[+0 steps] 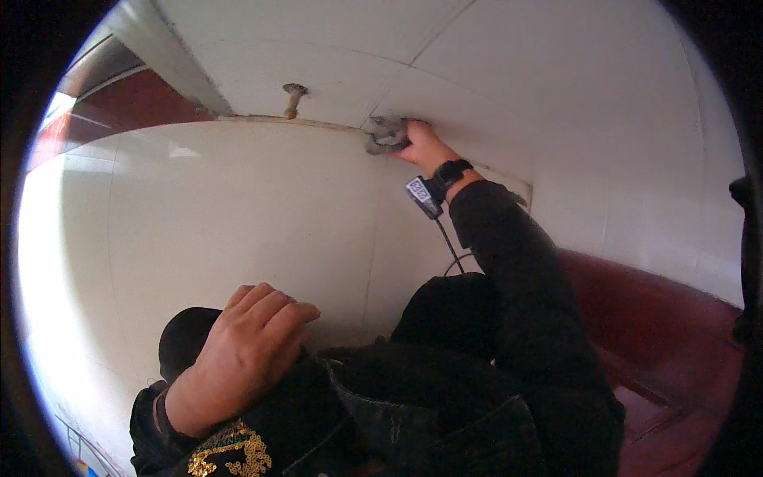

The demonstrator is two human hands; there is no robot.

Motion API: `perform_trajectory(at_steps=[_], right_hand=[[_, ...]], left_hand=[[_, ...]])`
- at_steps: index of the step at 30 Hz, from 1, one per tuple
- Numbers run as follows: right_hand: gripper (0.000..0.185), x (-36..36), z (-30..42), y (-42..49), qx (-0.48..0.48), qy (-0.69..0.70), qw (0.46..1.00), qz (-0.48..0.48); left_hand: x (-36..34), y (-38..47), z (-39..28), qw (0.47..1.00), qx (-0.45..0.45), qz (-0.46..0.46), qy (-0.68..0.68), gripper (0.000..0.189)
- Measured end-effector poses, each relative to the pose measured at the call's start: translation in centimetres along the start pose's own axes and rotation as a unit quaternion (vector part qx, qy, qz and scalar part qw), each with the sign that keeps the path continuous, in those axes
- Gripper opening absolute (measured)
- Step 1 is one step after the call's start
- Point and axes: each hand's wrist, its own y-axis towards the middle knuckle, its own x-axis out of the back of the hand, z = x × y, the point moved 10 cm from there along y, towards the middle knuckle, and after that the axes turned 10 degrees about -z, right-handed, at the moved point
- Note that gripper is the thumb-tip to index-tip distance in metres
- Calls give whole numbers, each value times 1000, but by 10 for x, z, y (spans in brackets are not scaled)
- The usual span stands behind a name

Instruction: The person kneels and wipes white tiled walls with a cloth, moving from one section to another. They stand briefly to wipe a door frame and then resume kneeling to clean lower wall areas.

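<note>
My right hand reaches far forward, shut on a grey scouring pad or rag, blurred, whose exact kind I cannot tell. The pad lies at the seam where the cream tiled surface meets the white wall panels. Around my right wrist is a black strap with a small cabled device bearing printed codes. My left hand hovers or rests by my dark-clad knee, back up and fingers loosely bent. Its palm is hidden, and nothing shows in it.
A short pipe stub juts from the wall left of my right hand. Dark red panels run along the right side, and another red area lies at the far left beyond a pale frame. A thin cable hangs near my right knee.
</note>
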Motion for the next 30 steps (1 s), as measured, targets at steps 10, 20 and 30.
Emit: perform_trajectory(at_steps=[10,20,30], right_hand=[[35,-61,45,49,-236,455,857,-53],[29,30,-45,-69,-332,387,859,-53],[29,89,-92,-77,-367,273,859,-229]], left_hand=[[36,-1,25,999,-32,-7,-38,27],[3,6,61,993,-102,35,-43,26],[36,-14,20,985,-141,-37,-89,21]])
